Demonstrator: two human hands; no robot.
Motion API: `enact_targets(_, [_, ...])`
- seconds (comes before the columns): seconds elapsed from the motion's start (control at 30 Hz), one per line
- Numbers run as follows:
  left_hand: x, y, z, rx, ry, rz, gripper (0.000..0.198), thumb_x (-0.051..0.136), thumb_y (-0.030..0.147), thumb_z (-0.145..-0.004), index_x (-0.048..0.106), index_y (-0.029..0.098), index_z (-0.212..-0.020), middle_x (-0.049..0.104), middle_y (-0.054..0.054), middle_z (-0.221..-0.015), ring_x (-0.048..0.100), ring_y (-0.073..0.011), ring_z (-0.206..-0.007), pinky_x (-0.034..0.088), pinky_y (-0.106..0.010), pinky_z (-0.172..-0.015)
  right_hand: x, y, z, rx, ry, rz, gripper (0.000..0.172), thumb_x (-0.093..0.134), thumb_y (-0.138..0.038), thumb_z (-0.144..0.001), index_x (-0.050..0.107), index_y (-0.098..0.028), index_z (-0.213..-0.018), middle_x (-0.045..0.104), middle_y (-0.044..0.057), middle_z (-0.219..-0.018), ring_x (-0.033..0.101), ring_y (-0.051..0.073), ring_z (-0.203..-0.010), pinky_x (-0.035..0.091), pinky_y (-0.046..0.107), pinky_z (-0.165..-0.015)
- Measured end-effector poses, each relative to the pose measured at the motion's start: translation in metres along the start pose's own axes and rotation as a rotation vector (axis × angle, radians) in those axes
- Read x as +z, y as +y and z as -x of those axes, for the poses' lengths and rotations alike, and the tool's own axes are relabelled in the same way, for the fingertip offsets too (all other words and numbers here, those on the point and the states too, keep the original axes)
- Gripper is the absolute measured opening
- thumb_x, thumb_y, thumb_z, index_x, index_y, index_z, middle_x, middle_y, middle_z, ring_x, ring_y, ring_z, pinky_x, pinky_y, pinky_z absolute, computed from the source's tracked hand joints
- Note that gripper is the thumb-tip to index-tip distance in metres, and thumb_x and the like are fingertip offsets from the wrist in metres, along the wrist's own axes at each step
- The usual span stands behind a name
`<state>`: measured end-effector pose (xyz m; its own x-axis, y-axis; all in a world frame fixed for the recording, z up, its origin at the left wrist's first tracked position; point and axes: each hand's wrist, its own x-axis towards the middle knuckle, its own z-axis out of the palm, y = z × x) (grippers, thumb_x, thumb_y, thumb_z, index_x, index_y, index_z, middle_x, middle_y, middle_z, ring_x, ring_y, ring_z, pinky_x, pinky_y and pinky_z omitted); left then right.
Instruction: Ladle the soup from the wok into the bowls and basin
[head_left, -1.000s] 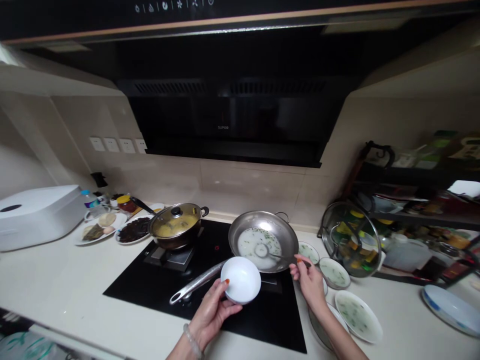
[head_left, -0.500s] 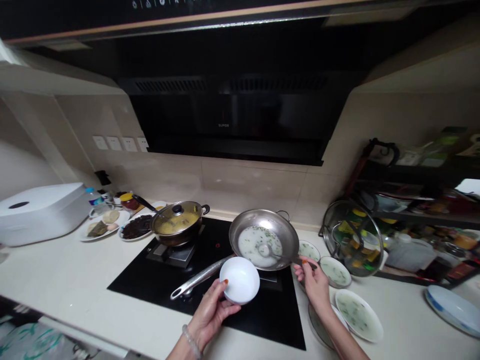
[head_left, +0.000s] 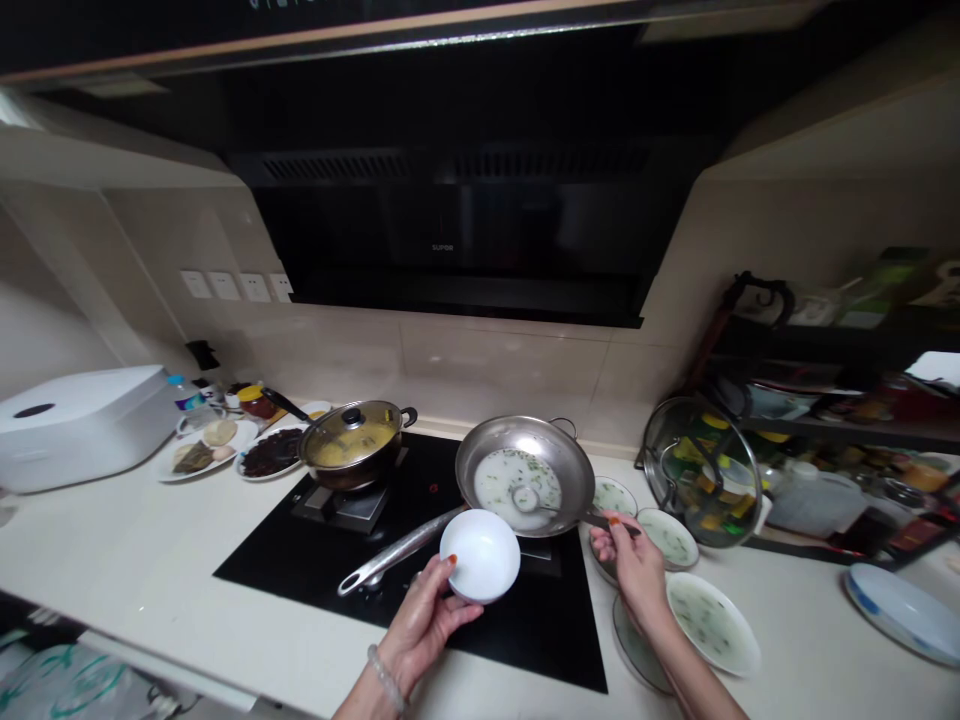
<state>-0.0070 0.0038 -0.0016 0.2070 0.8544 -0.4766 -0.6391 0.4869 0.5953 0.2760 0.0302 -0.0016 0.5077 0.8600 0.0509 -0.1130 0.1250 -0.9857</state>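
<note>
A small white bowl [head_left: 484,555], with nothing in it, is tilted in my left hand [head_left: 426,615], thumb on its rim. It is held just in front of a steel wok [head_left: 574,470] on the right burner. Pale soup with green bits [head_left: 510,470] fills the wok's bottom. My right hand [head_left: 626,560] grips the dark handle of a ladle [head_left: 527,498], whose round head lies in that soup. Beneath and around my right forearm stand several bowls of the same soup, among them a white bowl [head_left: 712,625] and one farther back [head_left: 667,540].
A lidded pan [head_left: 352,450] of yellow food sits on the left burner. Plates of food [head_left: 271,453] stand left of it. A glass lid [head_left: 701,475] leans against the crowded rack at right, near a blue-white dish [head_left: 904,610]. The range hood [head_left: 465,220] hangs low overhead.
The ladle head has shifted slightly within the soup. My left hand still holds the bowl in nearly the same place. The whole view has moved a little.
</note>
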Motion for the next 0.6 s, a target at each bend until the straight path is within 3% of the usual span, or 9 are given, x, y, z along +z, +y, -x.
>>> enact_targets(0.6, [-0.024,-0.019,-0.005,-0.011,0.048,0.062,0.037,0.072,0.023,-0.071,0.044,0.018,-0.093,0.065,-0.004,-0.078,0.07,-0.0301,-0.071,0.059,-0.037,-0.058,0.0,-0.019,0.007,0.055,-0.006,-0.11,0.037,0.07,-0.041,-0.064,0.058,-0.018,-0.09,0.066,0.002,-0.061,0.055,0.014,-0.05,0.044,0.023,-0.044])
